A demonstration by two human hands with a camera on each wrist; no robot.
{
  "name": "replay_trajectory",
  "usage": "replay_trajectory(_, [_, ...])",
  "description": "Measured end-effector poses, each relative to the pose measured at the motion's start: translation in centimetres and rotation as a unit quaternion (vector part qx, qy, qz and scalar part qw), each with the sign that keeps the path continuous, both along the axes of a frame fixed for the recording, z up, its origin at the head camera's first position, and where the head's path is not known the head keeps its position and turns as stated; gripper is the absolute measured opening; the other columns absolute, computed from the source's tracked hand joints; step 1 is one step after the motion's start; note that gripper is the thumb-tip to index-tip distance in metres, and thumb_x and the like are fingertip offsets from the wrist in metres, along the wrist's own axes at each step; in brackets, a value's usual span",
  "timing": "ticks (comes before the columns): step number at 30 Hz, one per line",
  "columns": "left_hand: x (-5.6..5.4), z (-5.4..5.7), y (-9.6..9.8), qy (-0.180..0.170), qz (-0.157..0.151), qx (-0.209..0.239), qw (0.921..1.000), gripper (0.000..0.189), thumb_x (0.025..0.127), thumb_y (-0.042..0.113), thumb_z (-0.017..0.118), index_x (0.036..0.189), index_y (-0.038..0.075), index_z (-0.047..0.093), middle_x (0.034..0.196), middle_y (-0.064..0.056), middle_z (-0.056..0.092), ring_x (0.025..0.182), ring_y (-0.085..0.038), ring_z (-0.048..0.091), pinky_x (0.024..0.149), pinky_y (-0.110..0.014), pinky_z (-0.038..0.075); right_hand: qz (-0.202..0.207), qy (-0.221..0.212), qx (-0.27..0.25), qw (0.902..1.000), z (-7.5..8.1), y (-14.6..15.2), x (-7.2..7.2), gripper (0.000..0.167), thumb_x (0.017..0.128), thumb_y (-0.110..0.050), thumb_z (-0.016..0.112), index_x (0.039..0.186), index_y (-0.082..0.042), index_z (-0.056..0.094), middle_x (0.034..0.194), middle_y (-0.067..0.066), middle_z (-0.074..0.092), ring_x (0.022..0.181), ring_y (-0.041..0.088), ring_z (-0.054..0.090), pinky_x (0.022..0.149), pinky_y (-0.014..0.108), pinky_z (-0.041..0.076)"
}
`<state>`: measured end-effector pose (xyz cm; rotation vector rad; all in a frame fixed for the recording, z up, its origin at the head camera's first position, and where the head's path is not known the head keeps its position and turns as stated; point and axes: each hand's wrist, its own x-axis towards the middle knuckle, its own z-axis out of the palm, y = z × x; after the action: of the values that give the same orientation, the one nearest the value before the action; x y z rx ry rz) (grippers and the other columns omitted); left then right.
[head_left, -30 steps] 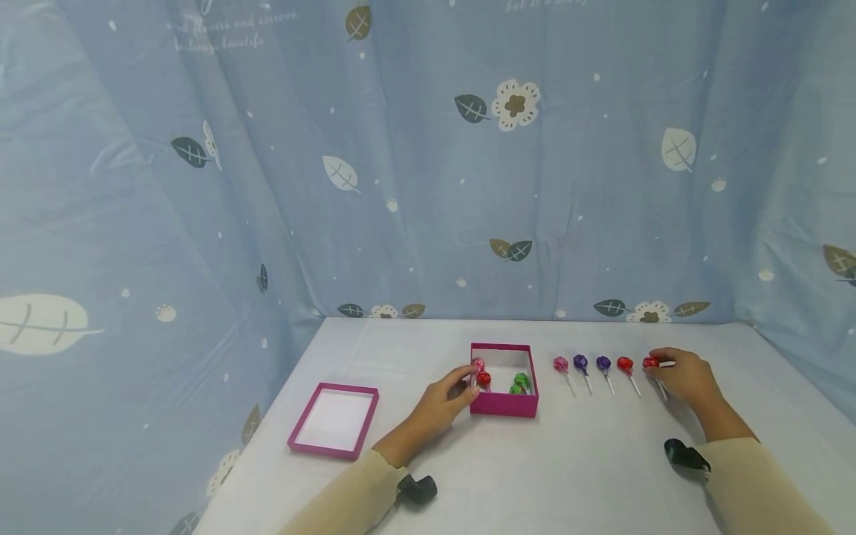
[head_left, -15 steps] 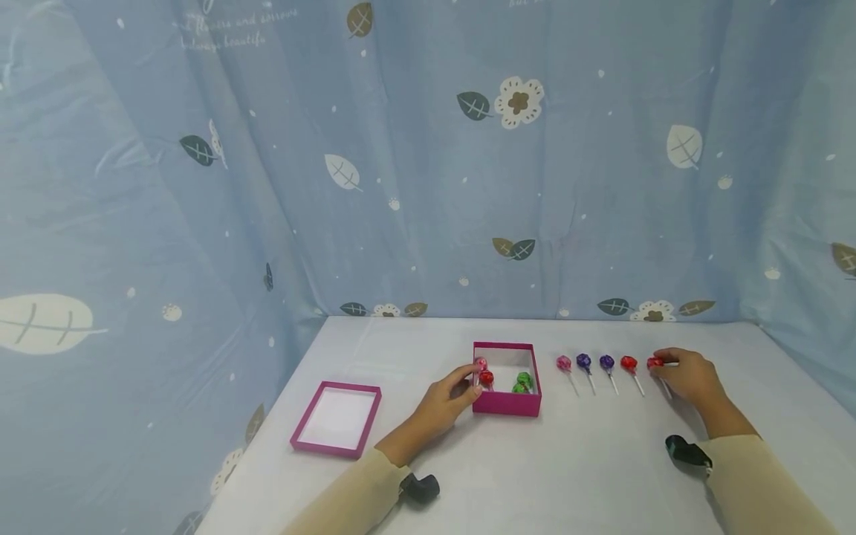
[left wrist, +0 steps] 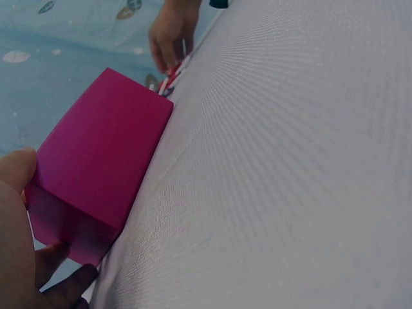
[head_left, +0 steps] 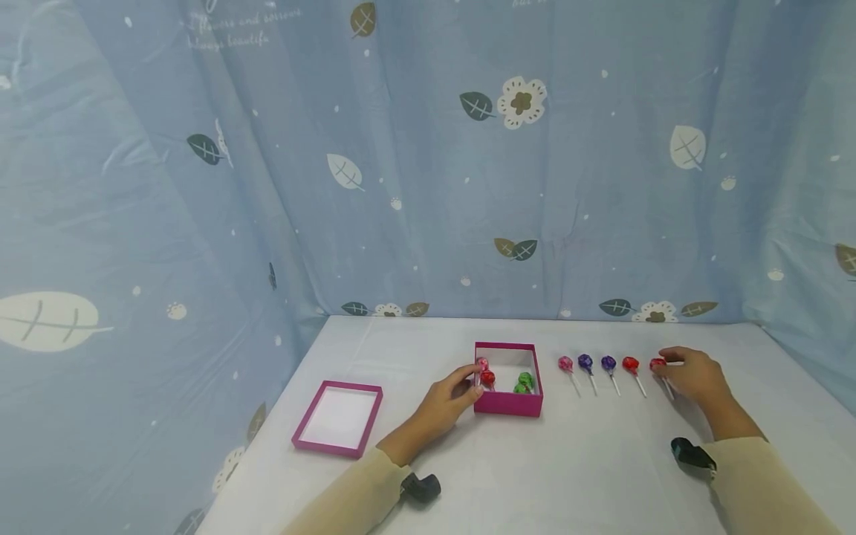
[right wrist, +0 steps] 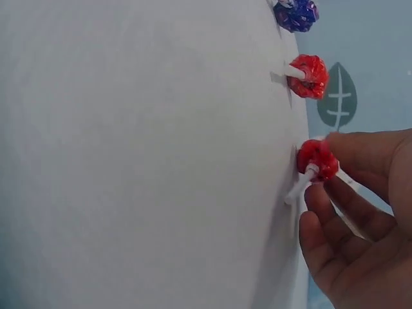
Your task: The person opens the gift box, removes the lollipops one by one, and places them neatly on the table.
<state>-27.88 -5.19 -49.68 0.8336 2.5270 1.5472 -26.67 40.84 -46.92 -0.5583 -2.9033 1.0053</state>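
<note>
My left hand (head_left: 438, 405) grips the left side of an open magenta box (head_left: 508, 403). In the left wrist view its thumb and fingers lie at the box's near end. Inside are a pink lollipop (head_left: 483, 363) and a red one at the left, and green lollipops (head_left: 524, 381) at the right. My right hand (head_left: 695, 379) pinches the head of a red-wrapped lollipop (right wrist: 317, 159) at the right end of a row. In the right wrist view its white stick points down and left, and the fingers below are bent.
Left of the hand lies a magenta-rimmed box lid (head_left: 337, 417), white inside. Right of the box, a pink lollipop (head_left: 565, 363), two purple ones and a red lollipop (right wrist: 309, 76) lie in a row. A blue leaf-patterned curtain (head_left: 414, 148) stands behind the white table (head_left: 535, 475).
The head view has shifted slightly. My right hand has drawn a little to the right at the last red lollipop, whose head shows more clearly. My left hand stays at the box.
</note>
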Motion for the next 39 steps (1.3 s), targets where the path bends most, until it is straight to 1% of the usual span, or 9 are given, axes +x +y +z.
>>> replay_trajectory(8, [0.1,0.2,-0.1,0.003,0.004,-0.008,1.0000,0.048,0.098,0.039,0.058,0.143,0.027,0.049,0.145,0.000,0.047,0.126,-0.020,0.051,0.101,-0.034,0.042,-0.015,0.042,-0.014,0.9989,1.2,-1.3,0.8,0.051,0.095,-0.023,0.061,0.135,0.006,0.047,0.133,0.036,0.043,0.116,0.056,0.038,0.087,0.064,0.045])
replay_trajectory(13, [0.2,0.3,-0.2,-0.002,-0.001,-0.002,1.0000,0.047,0.098,0.036,0.058,0.144,0.027,0.049,0.146,0.002,0.046,0.127,-0.019,0.050,0.103,-0.034,0.041,-0.002,0.084,-0.023,0.9962,1.8,-2.8,1.0,0.049,0.097,-0.024,0.059,0.135,0.005,0.050,0.130,0.033,0.048,0.114,0.052,0.045,0.090,0.063,0.044])
replay_trajectory(16, [0.2,0.3,-0.1,-0.002,0.001,-0.002,1.0000,0.047,0.098,0.036,0.059,0.143,0.026,0.049,0.146,0.000,0.046,0.127,-0.021,0.050,0.102,-0.035,0.042,0.005,0.108,-0.029,0.9938,2.2,-3.9,1.1,0.047,0.098,-0.025,0.059,0.134,0.005,0.051,0.128,0.031,0.051,0.112,0.048,0.050,0.089,0.060,0.046])
replay_trajectory(20, [0.1,0.3,-0.1,0.002,0.003,-0.005,1.0000,0.048,0.098,0.039,0.058,0.143,0.025,0.050,0.146,-0.002,0.046,0.127,-0.023,0.051,0.101,-0.036,0.043,0.012,0.125,-0.041,0.9912,2.8,-5.5,1.3,0.046,0.098,-0.025,0.059,0.133,0.003,0.053,0.129,0.030,0.052,0.112,0.048,0.051,0.086,0.056,0.050])
replay_trajectory(27, [-0.1,0.3,-0.1,0.009,0.000,-0.009,0.9999,0.048,0.098,0.042,0.057,0.143,0.026,0.050,0.145,-0.001,0.047,0.125,-0.022,0.052,0.101,-0.035,0.044,0.054,0.154,-0.026,0.9862,3.8,-8.8,1.5,0.042,0.097,-0.022,0.060,0.131,0.002,0.055,0.123,0.026,0.058,0.107,0.043,0.057,0.082,0.053,0.053])
replay_trajectory(29, [0.0,0.3,-0.1,0.010,0.002,-0.011,0.9999,0.048,0.098,0.042,0.057,0.142,0.026,0.050,0.145,-0.001,0.048,0.125,-0.021,0.052,0.101,-0.035,0.044,0.071,0.154,-0.020,0.9853,4.1,-9.8,1.5,0.042,0.097,-0.022,0.061,0.131,0.002,0.056,0.120,0.025,0.060,0.106,0.043,0.058,0.086,0.057,0.050])
replay_trajectory(32, [0.0,0.3,-0.2,0.006,0.000,-0.010,0.9999,0.048,0.098,0.042,0.057,0.143,0.027,0.050,0.144,-0.001,0.048,0.125,-0.021,0.052,0.101,-0.035,0.044,0.093,0.147,-0.018,0.9846,4.5,-11.4,1.4,0.042,0.095,-0.023,0.063,0.130,-0.001,0.057,0.118,0.022,0.062,0.105,0.041,0.059,0.085,0.058,0.050])
replay_trajectory(36, [0.2,0.3,-0.1,0.002,-0.002,-0.007,1.0000,0.048,0.098,0.042,0.057,0.143,0.027,0.049,0.144,0.000,0.048,0.125,-0.021,0.052,0.101,-0.036,0.044,0.121,0.138,-0.026,0.9826,5.0,-13.3,1.3,0.041,0.094,-0.023,0.065,0.129,-0.004,0.059,0.116,0.018,0.064,0.103,0.038,0.061,0.078,0.048,0.056])
replay_trajectory(39, [0.3,0.4,-0.1,-0.001,0.000,-0.008,1.0000,0.047,0.098,0.040,0.057,0.143,0.028,0.050,0.145,0.000,0.047,0.126,-0.022,0.052,0.101,-0.036,0.044,0.135,0.140,-0.033,0.9804,5.2,-14.6,1.2,0.040,0.094,-0.023,0.066,0.128,-0.005,0.060,0.115,0.017,0.064,0.102,0.036,0.061,0.075,0.044,0.057])
